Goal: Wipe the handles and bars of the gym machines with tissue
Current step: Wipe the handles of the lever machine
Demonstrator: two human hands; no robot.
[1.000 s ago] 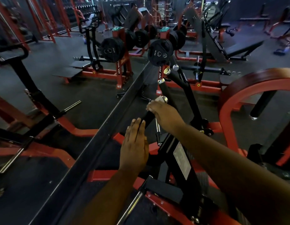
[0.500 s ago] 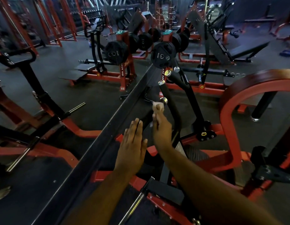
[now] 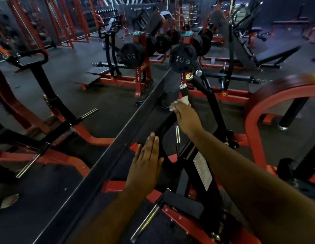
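Your right hand (image 3: 186,118) grips a wad of white tissue (image 3: 183,101), pressed on the black handle bar (image 3: 185,94) approx. midway, below its chrome end cap (image 3: 182,87). Your left hand (image 3: 147,161) lies flat, fingers straight, holding nothing, resting on the black frame w/ red base (image 3: 118,185). Judgement: task is mid-pass on one handle. The second handle (image 3: 195,80) just beyond, plus the other machines in view, look outstanding; nothing shows which are wiped.

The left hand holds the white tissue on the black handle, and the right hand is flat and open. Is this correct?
Not quite: the hands are swapped. In the head view the right hand holds the white tissue on the black handle, and the left hand is flat and open.
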